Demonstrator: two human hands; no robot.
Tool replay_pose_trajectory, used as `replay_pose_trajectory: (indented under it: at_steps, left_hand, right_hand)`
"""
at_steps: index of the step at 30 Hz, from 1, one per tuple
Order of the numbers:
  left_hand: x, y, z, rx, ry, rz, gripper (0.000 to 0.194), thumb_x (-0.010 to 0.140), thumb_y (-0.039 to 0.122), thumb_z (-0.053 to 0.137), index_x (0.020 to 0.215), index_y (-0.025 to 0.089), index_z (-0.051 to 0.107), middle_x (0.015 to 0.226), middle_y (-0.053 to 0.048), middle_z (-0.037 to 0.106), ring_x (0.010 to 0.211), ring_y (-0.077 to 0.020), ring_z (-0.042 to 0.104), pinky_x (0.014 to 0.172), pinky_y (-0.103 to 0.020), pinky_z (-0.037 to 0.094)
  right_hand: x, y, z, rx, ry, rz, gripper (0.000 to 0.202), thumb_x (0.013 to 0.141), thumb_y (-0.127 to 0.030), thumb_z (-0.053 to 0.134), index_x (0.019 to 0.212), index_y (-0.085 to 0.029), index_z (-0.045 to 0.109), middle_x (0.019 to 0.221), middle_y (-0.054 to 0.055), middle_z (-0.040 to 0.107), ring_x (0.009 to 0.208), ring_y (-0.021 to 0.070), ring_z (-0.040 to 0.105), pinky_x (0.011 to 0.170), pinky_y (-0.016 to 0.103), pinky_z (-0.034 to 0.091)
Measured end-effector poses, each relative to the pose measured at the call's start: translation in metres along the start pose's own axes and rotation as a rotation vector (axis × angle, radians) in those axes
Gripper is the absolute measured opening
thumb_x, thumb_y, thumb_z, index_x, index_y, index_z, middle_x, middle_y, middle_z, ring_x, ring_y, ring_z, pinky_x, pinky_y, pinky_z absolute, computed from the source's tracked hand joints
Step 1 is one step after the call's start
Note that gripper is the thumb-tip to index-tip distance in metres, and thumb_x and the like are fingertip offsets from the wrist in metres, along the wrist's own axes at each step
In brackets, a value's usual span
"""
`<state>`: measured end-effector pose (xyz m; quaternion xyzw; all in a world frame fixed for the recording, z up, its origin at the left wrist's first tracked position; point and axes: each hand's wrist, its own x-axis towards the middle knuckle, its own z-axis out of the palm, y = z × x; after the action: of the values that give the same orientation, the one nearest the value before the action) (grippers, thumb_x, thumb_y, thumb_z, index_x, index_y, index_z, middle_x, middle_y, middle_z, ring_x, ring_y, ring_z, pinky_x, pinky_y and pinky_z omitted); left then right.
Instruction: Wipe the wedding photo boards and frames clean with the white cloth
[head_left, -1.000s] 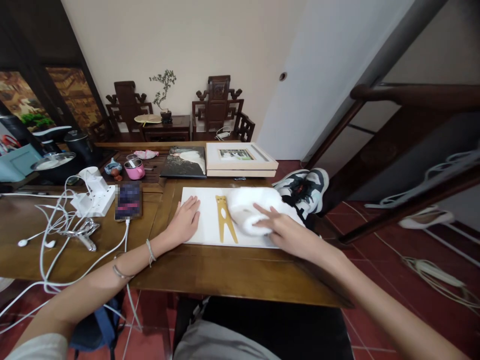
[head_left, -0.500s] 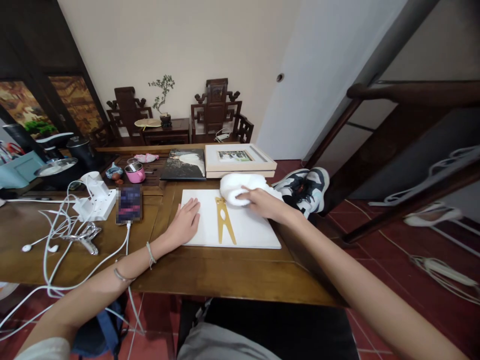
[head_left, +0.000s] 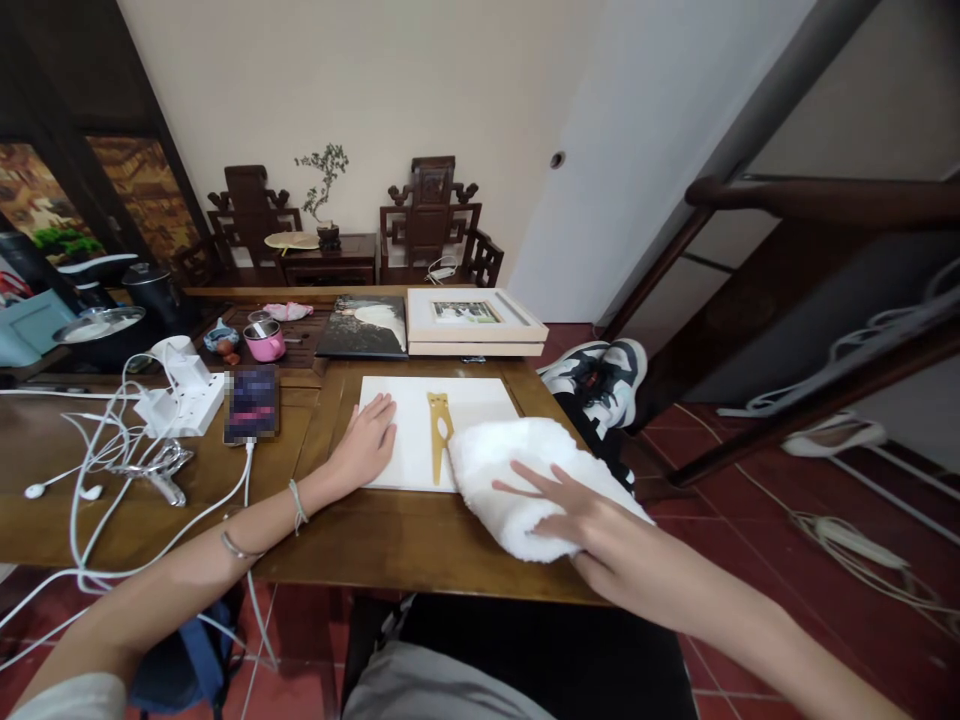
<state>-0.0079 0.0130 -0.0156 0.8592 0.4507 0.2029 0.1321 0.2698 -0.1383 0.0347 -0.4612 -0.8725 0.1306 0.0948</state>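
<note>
My left hand (head_left: 367, 442) lies flat on the left edge of a white board (head_left: 409, 470), fingers stretched out. On the board is a flat gold shape (head_left: 438, 440) with a cat-like head and two long legs; its right leg is now covered. A fluffy white towel (head_left: 495, 450) is bunched over the board's right part and its near right corner. My right hand (head_left: 562, 505) grips the towel from above, some fingers spread across it and the thumb against a fold.
Behind the board lie a dark picture panel (head_left: 364, 328) and light framed pictures (head_left: 476, 320). To the left are a phone (head_left: 251, 405), a white power strip (head_left: 199, 400), tangled cables and a pink cup (head_left: 265, 342). Sneakers (head_left: 600, 375) stand beyond the table's right edge.
My right hand has moved the towel from the board's far right corner toward me, over its near right corner. My left hand has stayed on the board.
</note>
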Motion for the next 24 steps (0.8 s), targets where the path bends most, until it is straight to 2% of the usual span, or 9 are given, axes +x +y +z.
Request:
replay_pose_trajectory:
  at_steps: [3,6,9,12,15,17,20,22,24]
  left_hand:
    - [0.001,-0.001,0.001,-0.006,-0.002,0.002,0.043,0.094,0.019,0.034,0.135,0.012,0.048,0.148,-0.016,0.039,0.141,-0.0266,0.029,0.115,-0.055,0.022]
    - [0.002,-0.004,0.003,-0.001,-0.021,0.009,0.044,0.095,0.02,0.033,0.136,0.011,0.046,0.149,-0.016,0.038,0.142,-0.0263,0.028,0.115,-0.054,0.02]
    - [0.002,-0.006,0.004,0.004,-0.032,0.016,0.045,0.095,0.021,0.032,0.137,0.01,0.044,0.15,-0.017,0.037,0.142,-0.0262,0.027,0.115,-0.054,0.02]
    - [0.001,-0.007,0.005,0.001,-0.032,0.007,0.045,0.095,0.021,0.032,0.137,0.009,0.044,0.15,-0.017,0.036,0.142,-0.0263,0.026,0.115,-0.054,0.02]
    - [0.001,-0.007,0.006,-0.006,-0.021,0.006,0.045,0.095,0.022,0.032,0.137,0.01,0.045,0.149,-0.016,0.037,0.142,-0.0259,0.027,0.116,-0.054,0.02]
    - [0.001,-0.007,0.007,-0.012,-0.011,0.01,0.045,0.095,0.022,0.032,0.137,0.011,0.045,0.149,-0.016,0.038,0.142,-0.0255,0.028,0.116,-0.053,0.02]
    - [0.0,-0.007,0.008,-0.014,-0.005,0.013,0.045,0.095,0.023,0.031,0.137,0.011,0.044,0.149,-0.016,0.038,0.142,-0.0254,0.027,0.116,-0.053,0.02]
    - [0.0,-0.008,0.009,-0.013,-0.011,0.017,0.045,0.095,0.023,0.031,0.137,0.012,0.043,0.15,-0.016,0.037,0.143,-0.025,0.027,0.116,-0.053,0.02]
    - [0.0,-0.008,0.009,-0.011,-0.021,0.019,0.046,0.096,0.023,0.03,0.138,0.012,0.042,0.15,-0.015,0.036,0.143,-0.0247,0.026,0.116,-0.053,0.019]
  right_hand:
    - [0.021,0.022,-0.001,0.002,0.031,0.048,0.057,0.062,0.0,0.041,0.105,-0.025,0.069,0.147,0.002,0.044,0.14,0.026,0.028,0.115,0.049,0.029]
    - [0.068,0.061,-0.002,-0.035,0.071,0.067,0.06,0.062,0.001,0.04,0.112,-0.02,0.067,0.133,0.007,0.059,0.139,0.0273,0.029,0.114,0.055,0.026]
    - [0.116,0.094,-0.005,-0.111,0.136,0.113,0.058,0.065,0.002,0.039,0.113,-0.016,0.067,0.124,0.01,0.065,0.137,0.0298,0.033,0.11,0.057,0.029]
    - [0.134,0.106,-0.005,-0.159,0.183,0.142,0.056,0.066,0.003,0.04,0.112,-0.014,0.067,0.124,0.013,0.065,0.134,0.0304,0.039,0.109,0.053,0.033]
    - [0.111,0.094,0.002,-0.15,0.178,0.107,0.056,0.065,0.002,0.04,0.111,-0.014,0.067,0.129,0.013,0.061,0.134,0.0307,0.038,0.111,0.056,0.029]
    - [0.079,0.076,0.009,-0.113,0.179,0.089,0.054,0.065,0.001,0.041,0.11,-0.015,0.067,0.137,0.014,0.054,0.136,0.0313,0.035,0.111,0.058,0.028]
    - [0.024,0.04,0.013,-0.046,0.198,0.045,0.048,0.067,-0.001,0.04,0.101,-0.02,0.069,0.147,0.009,0.042,0.139,0.0295,0.03,0.112,0.057,0.027]
    - [-0.005,0.019,0.011,0.002,0.138,-0.023,0.047,0.067,-0.002,0.04,0.099,-0.023,0.068,0.146,0.005,0.044,0.139,0.0267,0.03,0.114,0.054,0.026]
    - [-0.019,0.008,0.006,0.035,0.098,-0.052,0.047,0.068,-0.002,0.039,0.098,-0.024,0.068,0.145,0.003,0.046,0.139,0.0256,0.031,0.114,0.051,0.028]
